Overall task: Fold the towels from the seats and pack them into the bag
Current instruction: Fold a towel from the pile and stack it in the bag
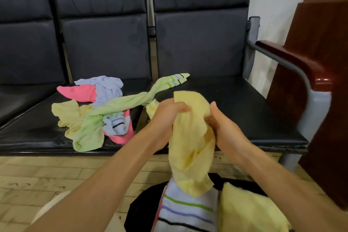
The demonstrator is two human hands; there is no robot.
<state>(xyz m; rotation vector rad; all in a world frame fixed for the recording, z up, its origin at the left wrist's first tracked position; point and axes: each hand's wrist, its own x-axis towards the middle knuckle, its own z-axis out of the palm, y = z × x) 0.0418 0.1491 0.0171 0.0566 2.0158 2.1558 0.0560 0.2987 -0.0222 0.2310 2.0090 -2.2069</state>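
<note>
left hand (167, 113) grips yellow towel (192, 143), fingers curled | right hand (224, 128) grips it too | towel hangs over black bag (143, 207) | more towels (98, 111) lie on the bench (235, 103)

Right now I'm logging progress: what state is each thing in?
Yellow towel: crumpled, held up by both hands.
Left hand: gripping it.
Right hand: gripping it.
Green towel: twisted, unfolded on the seat.
Pink towel: unfolded.
Bag: open, towels inside.
</note>
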